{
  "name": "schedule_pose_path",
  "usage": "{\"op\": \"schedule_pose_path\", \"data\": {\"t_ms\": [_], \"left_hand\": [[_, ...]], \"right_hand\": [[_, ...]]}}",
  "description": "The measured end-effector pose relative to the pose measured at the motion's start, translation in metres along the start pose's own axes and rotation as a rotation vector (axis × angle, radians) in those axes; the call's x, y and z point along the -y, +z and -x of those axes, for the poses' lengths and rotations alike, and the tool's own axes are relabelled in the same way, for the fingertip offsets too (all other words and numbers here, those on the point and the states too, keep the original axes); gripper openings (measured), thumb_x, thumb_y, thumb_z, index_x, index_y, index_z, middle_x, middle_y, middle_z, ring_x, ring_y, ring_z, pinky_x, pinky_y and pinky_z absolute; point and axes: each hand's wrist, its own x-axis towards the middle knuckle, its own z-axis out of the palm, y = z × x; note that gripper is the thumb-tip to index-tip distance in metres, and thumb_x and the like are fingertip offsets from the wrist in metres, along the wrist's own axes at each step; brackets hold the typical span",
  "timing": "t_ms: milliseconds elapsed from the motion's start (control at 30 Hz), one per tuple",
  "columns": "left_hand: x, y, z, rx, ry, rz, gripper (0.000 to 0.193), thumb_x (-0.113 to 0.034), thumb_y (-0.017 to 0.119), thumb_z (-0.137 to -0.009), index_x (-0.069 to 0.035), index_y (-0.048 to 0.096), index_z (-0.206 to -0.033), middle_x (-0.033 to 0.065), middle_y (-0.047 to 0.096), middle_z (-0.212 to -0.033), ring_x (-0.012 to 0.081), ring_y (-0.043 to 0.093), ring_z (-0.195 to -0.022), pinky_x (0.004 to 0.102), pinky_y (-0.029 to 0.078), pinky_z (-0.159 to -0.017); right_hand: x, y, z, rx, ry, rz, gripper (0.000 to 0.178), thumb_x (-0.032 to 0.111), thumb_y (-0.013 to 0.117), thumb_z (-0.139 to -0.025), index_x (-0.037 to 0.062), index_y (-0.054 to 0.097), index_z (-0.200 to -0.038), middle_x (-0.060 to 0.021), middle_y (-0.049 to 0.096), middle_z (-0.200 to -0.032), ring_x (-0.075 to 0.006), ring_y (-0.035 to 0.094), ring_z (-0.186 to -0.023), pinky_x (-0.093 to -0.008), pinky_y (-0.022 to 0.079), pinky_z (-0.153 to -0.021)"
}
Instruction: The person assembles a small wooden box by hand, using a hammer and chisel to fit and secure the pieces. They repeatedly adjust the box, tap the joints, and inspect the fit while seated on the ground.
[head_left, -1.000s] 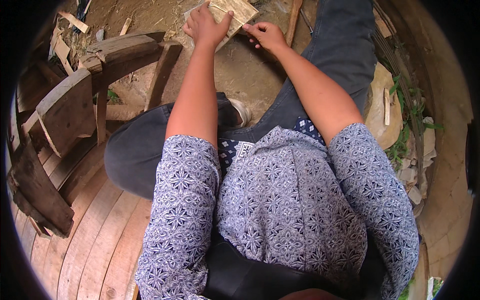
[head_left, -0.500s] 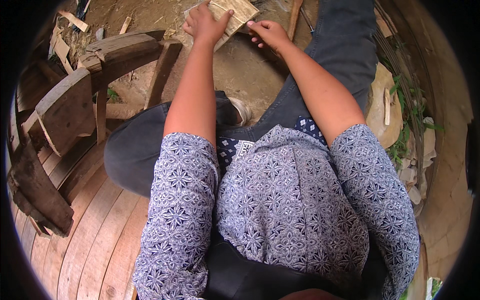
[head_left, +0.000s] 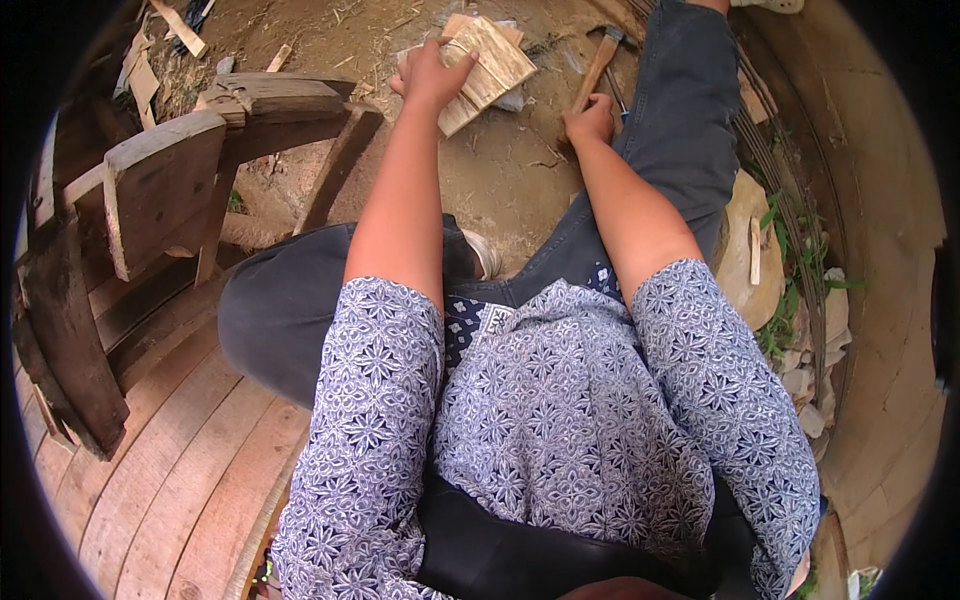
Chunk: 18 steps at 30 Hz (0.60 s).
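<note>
My left hand (head_left: 432, 78) grips the near-left edge of a pale, square wooden board (head_left: 492, 72), with its thumb across the top face. A thin, light strip lies along the board beside the thumb. At the right, my right hand (head_left: 590, 122) is closed round the lower end of a hammer's wooden handle (head_left: 597, 70). The dark hammer head (head_left: 607, 34) points away from me, near my outstretched leg. My right fingers are partly hidden by the back of the hand.
Another wooden piece (head_left: 458, 24) and a scrap of clear plastic lie beside the board on bare earth. A slim tool (head_left: 622, 98) lies between hammer and leg. On the left stands a rough timber frame (head_left: 165, 150) over a plank floor (head_left: 190, 470). Stones (head_left: 752, 260) and rods line the right.
My right hand has left the board's right edge and come to the hammer handle, closing round it. My left hand stays on the board. The view has shifted, showing more of the hammer.
</note>
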Motion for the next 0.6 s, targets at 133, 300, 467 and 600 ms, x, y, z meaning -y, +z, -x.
{"op": "schedule_pose_path", "data": {"t_ms": [133,300,467,600], "left_hand": [[-0.013,-0.003,-0.003,0.052,-0.065,0.035,0.071,-0.060,0.074,-0.077,-0.024,0.058,-0.136,0.0119,0.055,-0.139,0.0320,0.046,-0.133,0.0502,0.021,-0.113],[-0.008,-0.009,-0.004,0.084,-0.193,0.025,0.079,-0.063,0.076,-0.073,-0.021,0.057,-0.136,0.0115,0.055,-0.139,0.0320,0.045,-0.134,0.0505,0.025,-0.113],[0.010,-0.009,0.001,0.068,-0.284,0.095,0.086,-0.068,0.077,-0.068,-0.017,0.058,-0.135,0.0121,0.056,-0.139,0.0325,0.045,-0.133,0.0498,0.035,-0.109],[0.046,0.006,-0.001,-0.121,-0.381,0.372,0.084,-0.066,0.078,-0.071,-0.007,0.063,-0.128,0.0185,0.062,-0.130,0.0325,0.061,-0.119,0.0412,0.048,-0.100]], "right_hand": [[-0.005,0.002,-0.026,-0.229,0.004,-0.011,0.059,0.024,0.074,-0.077,0.0018,0.050,-0.127,-0.0192,0.062,-0.112,-0.0315,0.065,-0.101,-0.0432,0.053,-0.083],[0.056,-0.064,0.028,0.051,0.064,-0.607,0.032,0.030,0.065,-0.090,-0.0002,0.055,-0.097,-0.0080,0.054,-0.078,-0.0173,0.053,-0.058,-0.0318,0.042,-0.045],[0.068,-0.087,0.099,0.322,-0.196,-0.813,0.029,0.031,0.061,-0.097,0.0028,0.056,-0.104,-0.0030,0.054,-0.075,-0.0122,0.051,-0.053,-0.0280,0.045,-0.047],[0.082,-0.094,0.120,0.497,-0.386,-0.602,0.023,0.023,0.063,-0.094,0.0050,0.062,-0.109,-0.0072,0.061,-0.079,-0.0165,0.059,-0.059,-0.0323,0.050,-0.054]]}}
